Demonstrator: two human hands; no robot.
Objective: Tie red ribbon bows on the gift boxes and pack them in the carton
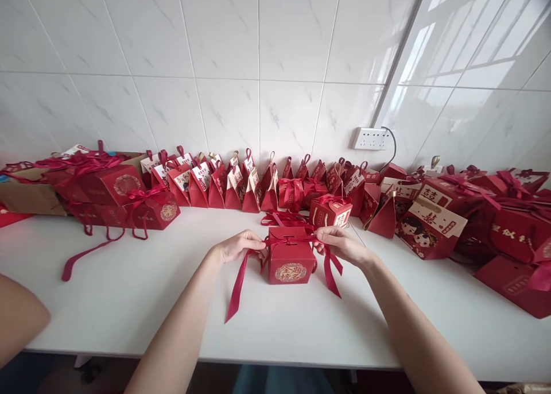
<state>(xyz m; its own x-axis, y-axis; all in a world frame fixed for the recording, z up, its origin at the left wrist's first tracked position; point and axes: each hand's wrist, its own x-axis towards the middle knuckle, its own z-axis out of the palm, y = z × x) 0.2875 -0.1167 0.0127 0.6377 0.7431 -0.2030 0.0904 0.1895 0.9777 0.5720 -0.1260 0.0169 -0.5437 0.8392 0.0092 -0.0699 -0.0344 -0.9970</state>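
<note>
A red gift box (pixel 291 266) with a round gold emblem on its front stands upright on the white table. Across its top runs a dark red ribbon (pixel 236 293), crossed at the middle slot, with its two tails hanging down at either side. My left hand (pixel 241 247) pinches the ribbon at the box's left edge. On the other side, my right hand (pixel 338 243) grips the ribbon between thumb and fingers. Both hands hold it stretched out sideways just above the lid. Some of the fingers are hidden behind the box and ribbon.
Behind, a row of small red and cream boxes (pixel 235 187) lines the tiled wall. Ribboned boxes (pixel 124 196) are piled at left beside a cardboard carton (pixel 32 196). More boxes (pixel 434 224) crowd the right. A power strip (pixel 371 139) hangs on the wall. A person's arm (pixel 19 319) shows at far left.
</note>
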